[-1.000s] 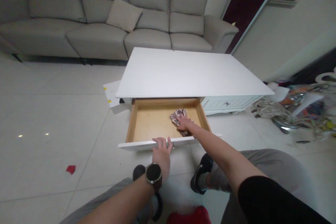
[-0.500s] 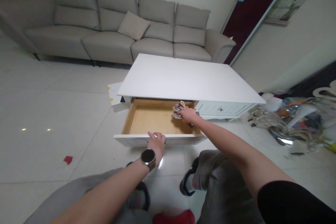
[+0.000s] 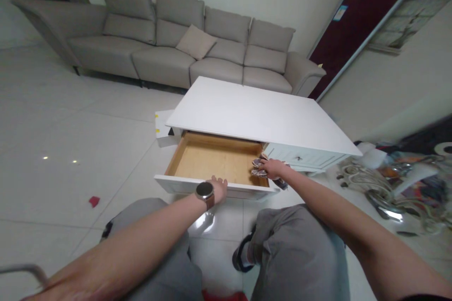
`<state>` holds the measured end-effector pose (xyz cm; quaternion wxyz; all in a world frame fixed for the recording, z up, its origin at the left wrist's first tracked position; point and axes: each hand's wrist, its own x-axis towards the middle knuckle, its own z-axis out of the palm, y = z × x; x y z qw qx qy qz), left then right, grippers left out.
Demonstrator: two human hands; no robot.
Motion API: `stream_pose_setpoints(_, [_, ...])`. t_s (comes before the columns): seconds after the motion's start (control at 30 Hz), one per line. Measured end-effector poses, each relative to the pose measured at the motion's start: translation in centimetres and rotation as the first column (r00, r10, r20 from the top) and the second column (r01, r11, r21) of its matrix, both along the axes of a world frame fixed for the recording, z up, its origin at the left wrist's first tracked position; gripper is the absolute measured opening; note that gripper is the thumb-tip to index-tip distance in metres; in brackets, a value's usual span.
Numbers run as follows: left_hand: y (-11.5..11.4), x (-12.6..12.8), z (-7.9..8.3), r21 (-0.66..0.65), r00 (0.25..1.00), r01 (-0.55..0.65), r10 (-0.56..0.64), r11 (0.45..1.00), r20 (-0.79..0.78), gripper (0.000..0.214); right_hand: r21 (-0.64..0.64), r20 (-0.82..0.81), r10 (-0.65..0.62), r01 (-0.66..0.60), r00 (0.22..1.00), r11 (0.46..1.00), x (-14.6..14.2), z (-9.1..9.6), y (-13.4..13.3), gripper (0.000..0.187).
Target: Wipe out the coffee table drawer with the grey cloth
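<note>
A white coffee table (image 3: 257, 115) has its wooden drawer (image 3: 212, 164) pulled open toward me. My left hand (image 3: 219, 187), with a watch on the wrist, rests on the drawer's white front panel, fingers curled over its top edge. My right hand (image 3: 273, 168) is at the drawer's right side, closed on a crumpled patterned cloth (image 3: 259, 168) that sits at the drawer's right edge. The drawer floor otherwise shows bare wood.
A grey sectional sofa (image 3: 183, 42) with a loose cushion stands behind the table. A white box (image 3: 163, 124) lies on the tiled floor by the table's left end. Cluttered items and wire frames (image 3: 388, 178) fill the floor at right. My knees are below.
My right hand with the cloth has moved from the drawer's middle to its right edge. My left hand stays on the drawer front. The camera has risen and pulled back.
</note>
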<state>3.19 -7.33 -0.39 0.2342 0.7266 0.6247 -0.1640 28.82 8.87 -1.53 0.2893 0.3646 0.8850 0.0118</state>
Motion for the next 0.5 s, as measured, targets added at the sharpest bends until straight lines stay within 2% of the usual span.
stream_pose_setpoints(0.1, [0.9,2.9,-0.3,0.010,1.000,-0.027,0.027,1.000,-0.004,0.075,-0.023,0.109,0.132,-0.131,0.985,0.991,-1.1,-1.1,-0.1,0.039])
stream_pose_setpoints(0.2, [1.6,5.8,-0.2,0.048,0.997,-0.078,0.077,0.996,0.016,0.056,-0.058,0.201,0.210,-0.202,0.957,0.978,-2.4,-2.2,0.4,0.030])
stream_pose_setpoints(0.33, [2.3,7.9,0.4,0.020,0.998,-0.065,0.065,0.998,-0.014,0.040,-0.068,0.281,0.164,-0.151,0.946,0.986,-4.1,-4.0,2.2,0.029])
stream_pose_setpoints(0.5, [2.3,7.9,-0.1,0.091,0.999,-0.035,0.034,0.995,0.014,0.045,0.116,0.305,-0.014,-0.022,0.952,0.993,-6.3,-6.5,5.4,0.039])
